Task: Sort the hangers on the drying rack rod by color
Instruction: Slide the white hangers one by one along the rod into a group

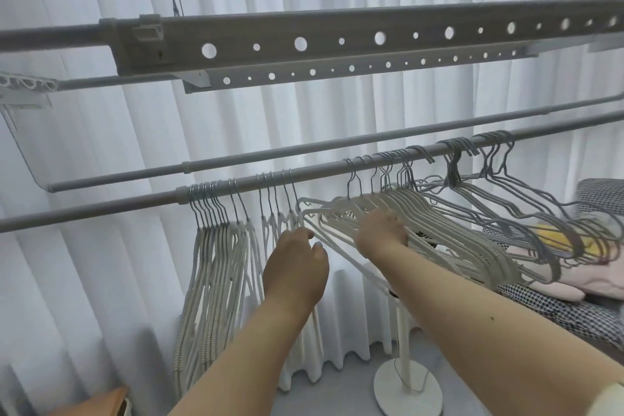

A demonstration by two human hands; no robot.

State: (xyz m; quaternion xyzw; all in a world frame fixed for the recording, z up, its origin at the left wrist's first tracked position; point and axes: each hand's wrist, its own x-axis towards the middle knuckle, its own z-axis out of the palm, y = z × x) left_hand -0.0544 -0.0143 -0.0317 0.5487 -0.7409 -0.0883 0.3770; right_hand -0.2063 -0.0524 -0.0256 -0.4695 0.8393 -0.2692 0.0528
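Reaching up under the long grey metal drying rack rod, the person works at the gap between two bunches of hangers. The left hand has its grip curled at the few cream ribbed plastic hangers hanging straight down near the rod's middle; whether the fingers actually pinch one I cannot tell, since they are turned away from me. The right hand presses into the fanned bunch of cream hangers, fingers bent round their upper edges, holding them swung out toward the right end.

To do this well, I think each hanger should be slid along by its wire hook, one or two at a time, so the tilted bunch does not tangle. The tight cream pack by the rod's left collar looks like the place to join them. The grey wire-thin hangers sit further toward the right end, already apart from the cream.

No container is in play; a white round-based stand stands on the floor below.
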